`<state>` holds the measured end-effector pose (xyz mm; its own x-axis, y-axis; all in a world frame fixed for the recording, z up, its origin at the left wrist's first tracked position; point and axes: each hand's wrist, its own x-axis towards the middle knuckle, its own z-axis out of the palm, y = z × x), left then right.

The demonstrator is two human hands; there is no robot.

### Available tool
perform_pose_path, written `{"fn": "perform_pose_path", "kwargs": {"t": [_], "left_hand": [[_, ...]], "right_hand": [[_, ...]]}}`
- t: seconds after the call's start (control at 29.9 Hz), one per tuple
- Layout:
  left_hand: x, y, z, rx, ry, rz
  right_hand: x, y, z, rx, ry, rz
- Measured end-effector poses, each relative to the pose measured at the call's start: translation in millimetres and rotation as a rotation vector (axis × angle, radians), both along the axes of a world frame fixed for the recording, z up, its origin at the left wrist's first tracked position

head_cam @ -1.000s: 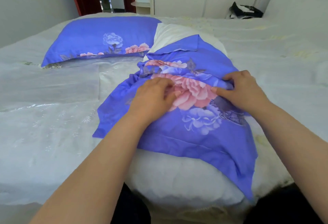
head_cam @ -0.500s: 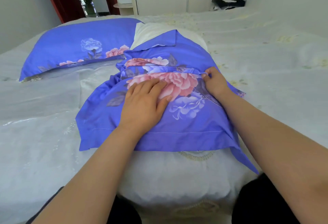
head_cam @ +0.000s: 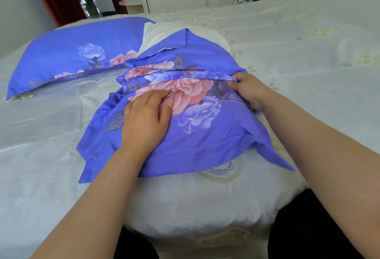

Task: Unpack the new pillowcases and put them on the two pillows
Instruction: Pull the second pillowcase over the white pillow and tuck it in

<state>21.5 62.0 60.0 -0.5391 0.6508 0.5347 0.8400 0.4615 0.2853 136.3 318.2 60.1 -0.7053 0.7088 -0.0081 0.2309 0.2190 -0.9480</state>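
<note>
The blue floral pillowcase [head_cam: 205,135] lies half drawn over the white pillow [head_cam: 160,32] on the bed [head_cam: 308,57], its bunched folds gathered across the middle and bare pillow showing beyond them. The left hand [head_cam: 146,119] rests flat on the fabric just short of those folds, fingers straight and close together, likely pinning the cover so it cannot slide. At the folds' right end, the right hand [head_cam: 246,90] pinches the gathered edge between thumb and curled fingers, seemingly ready to draw it further along. Left of the folds sits a second pillow [head_cam: 67,57], already covered.
</note>
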Motion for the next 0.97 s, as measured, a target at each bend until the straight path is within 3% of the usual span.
{"fn": "perform_pose_path", "kwargs": {"t": [0.1,0.17,0.23,0.33,0.4,0.47,0.53,0.63,0.77,0.84,0.9,0.97], "left_hand": [[1,0,-2,-0.007,-0.004,-0.016],[-2,1,-3,-0.013,-0.010,-0.008],[-6,-1,-4,-0.003,-0.021,0.004],[-15,-3,-7,0.023,-0.065,0.027],[-17,-2,-8,0.027,-0.077,0.028],[-14,-1,-8,0.018,-0.060,0.013],[-8,0,-10,0.008,-0.022,-0.022],[-2,-3,-12,-0.009,0.055,-0.084],[18,-10,-14,-0.002,0.220,-0.192],[32,-12,-18,-0.046,0.257,-0.243],[40,-13,-23,-0.145,0.275,-0.252],[39,-14,-27,-0.251,0.310,-0.252]], "right_hand": [[-16,-1,-11,0.258,-0.174,-0.037],[-18,-6,-13,0.357,-0.181,-0.078],[-8,-12,-7,0.251,-0.120,-0.007],[22,-13,6,-0.126,-0.170,0.316],[42,-4,10,-0.156,-0.262,0.418],[51,7,6,-0.114,-0.347,0.388],[43,12,-4,0.083,-0.410,0.216],[23,1,-21,0.539,-0.432,-0.082],[21,-15,-19,0.691,-0.522,-0.213],[26,-26,-8,0.870,-0.504,-0.321],[29,-49,8,1.064,-0.288,-0.390],[28,-80,19,1.103,0.056,-0.260]]}}
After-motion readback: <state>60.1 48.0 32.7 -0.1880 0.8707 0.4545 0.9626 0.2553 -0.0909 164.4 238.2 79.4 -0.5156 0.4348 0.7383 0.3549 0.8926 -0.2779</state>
